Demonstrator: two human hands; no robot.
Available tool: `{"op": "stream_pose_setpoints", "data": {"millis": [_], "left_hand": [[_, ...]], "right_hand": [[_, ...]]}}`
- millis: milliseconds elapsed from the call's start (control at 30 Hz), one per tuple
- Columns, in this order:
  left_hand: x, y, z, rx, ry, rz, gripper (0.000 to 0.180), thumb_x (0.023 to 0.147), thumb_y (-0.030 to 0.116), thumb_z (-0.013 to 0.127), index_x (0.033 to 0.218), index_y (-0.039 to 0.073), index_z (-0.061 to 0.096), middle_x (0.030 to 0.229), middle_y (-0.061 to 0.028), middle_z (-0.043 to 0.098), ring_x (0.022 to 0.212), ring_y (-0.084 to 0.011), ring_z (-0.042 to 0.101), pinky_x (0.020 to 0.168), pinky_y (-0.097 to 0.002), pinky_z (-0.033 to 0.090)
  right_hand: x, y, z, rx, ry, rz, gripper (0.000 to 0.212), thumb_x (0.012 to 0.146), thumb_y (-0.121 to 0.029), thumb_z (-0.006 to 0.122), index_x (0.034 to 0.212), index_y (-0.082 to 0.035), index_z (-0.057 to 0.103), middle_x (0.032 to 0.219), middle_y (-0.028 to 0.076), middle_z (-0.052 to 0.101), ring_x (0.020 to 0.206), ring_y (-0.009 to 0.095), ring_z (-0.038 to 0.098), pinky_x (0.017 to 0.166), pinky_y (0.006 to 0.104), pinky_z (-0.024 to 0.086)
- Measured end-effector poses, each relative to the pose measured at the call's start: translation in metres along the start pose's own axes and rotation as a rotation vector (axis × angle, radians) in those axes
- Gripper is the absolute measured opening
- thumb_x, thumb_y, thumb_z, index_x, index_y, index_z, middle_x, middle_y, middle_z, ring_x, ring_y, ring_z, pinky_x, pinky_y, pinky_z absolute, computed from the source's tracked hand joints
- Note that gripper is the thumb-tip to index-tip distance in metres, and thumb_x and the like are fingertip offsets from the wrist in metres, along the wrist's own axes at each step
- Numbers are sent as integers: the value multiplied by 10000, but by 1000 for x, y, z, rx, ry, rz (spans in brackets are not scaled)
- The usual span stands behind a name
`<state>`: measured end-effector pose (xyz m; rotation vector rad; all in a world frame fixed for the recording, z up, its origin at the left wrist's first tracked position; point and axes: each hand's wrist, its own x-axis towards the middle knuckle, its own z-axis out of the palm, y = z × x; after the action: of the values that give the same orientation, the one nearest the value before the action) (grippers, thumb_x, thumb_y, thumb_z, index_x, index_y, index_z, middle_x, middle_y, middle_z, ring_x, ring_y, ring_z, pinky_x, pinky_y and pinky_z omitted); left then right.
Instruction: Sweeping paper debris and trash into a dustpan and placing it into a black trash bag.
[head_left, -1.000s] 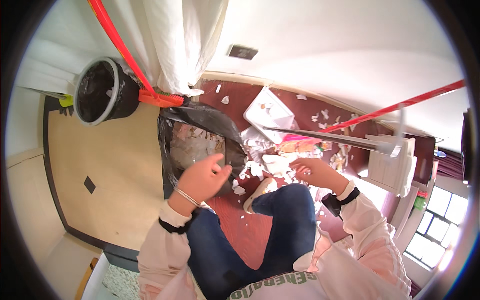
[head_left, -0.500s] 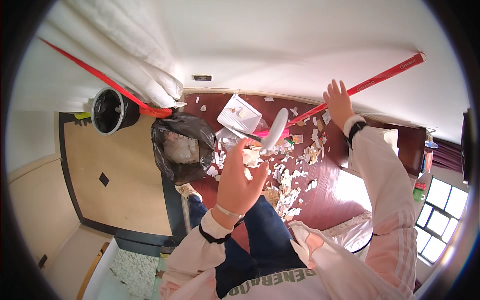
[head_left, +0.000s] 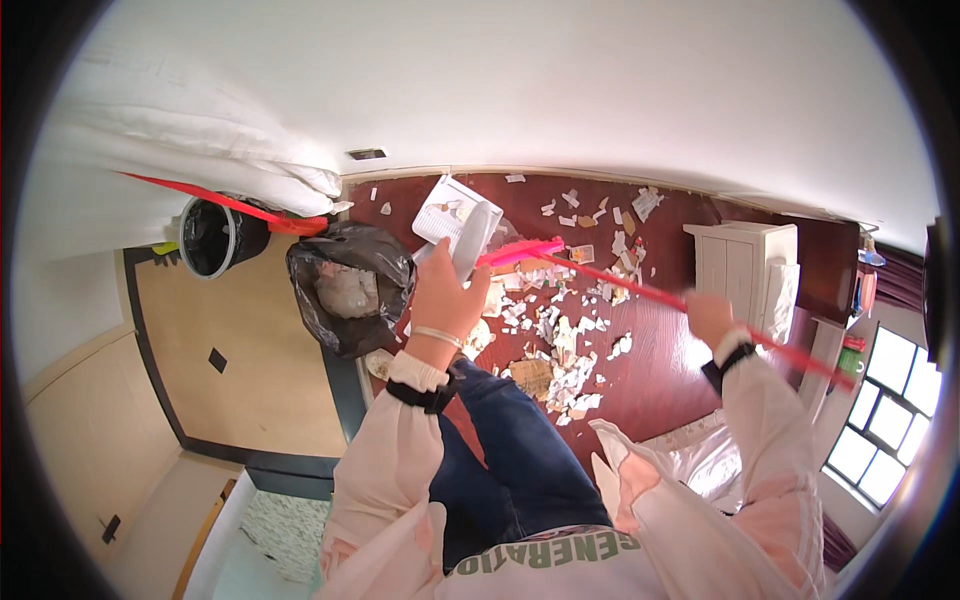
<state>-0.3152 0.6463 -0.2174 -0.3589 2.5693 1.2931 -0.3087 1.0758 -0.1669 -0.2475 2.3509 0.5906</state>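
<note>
My right hand (head_left: pixel 710 318) is closed round the long red stick of a broom (head_left: pixel 630 286). The stick slants from the right down to its pink broom head (head_left: pixel 522 251), which is over the paper scraps near the dustpan. My left hand (head_left: pixel 447 297) grips the pale handle (head_left: pixel 477 240) of a white dustpan (head_left: pixel 440 212). The dustpan lies on the dark red floor near the wall, with some scraps in it; the handle hides part of it. Torn paper scraps (head_left: pixel 565 345) are spread in front of me, among them a brown cardboard piece (head_left: pixel 530 378).
Left of the dustpan stands a black rubbish bag (head_left: pixel 345 340) with pale waste inside. Beyond it are a black-lined bin (head_left: pixel 207 238) and a second red broom (head_left: pixel 300 225) by the white curtain (head_left: pixel 210 140). A white cabinet (head_left: pixel 735 262) stands at the right. A white wall (head_left: pixel 560 90) runs behind.
The broom stick has swung down and towards me at its right end. My right hand has closed on it and moved lower. My left hand and the dustpan handle have shifted slightly left.
</note>
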Motion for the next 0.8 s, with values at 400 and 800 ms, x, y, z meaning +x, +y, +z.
{"op": "stream_pose_setpoints", "data": {"millis": [400,800], "left_hand": [[19,42,39,158,-178,-208,388,789,362,592,812,-18,665,810,-233,653,795,-390,639,724,-444,513],[-118,9,21,113,-126,-28,251,764,297,683,747,49,649,676,-167,629,651,-355,622,570,-419,492]], "right_hand": [[-237,-131,161,1502,-410,433,194,817,-132,605,965,-7,588,730,58,589,683,135,571,626,277,463],[-208,-160,136,1557,-327,452,289,833,-132,569,1080,16,544,799,95,580,755,171,565,724,305,461]]}}
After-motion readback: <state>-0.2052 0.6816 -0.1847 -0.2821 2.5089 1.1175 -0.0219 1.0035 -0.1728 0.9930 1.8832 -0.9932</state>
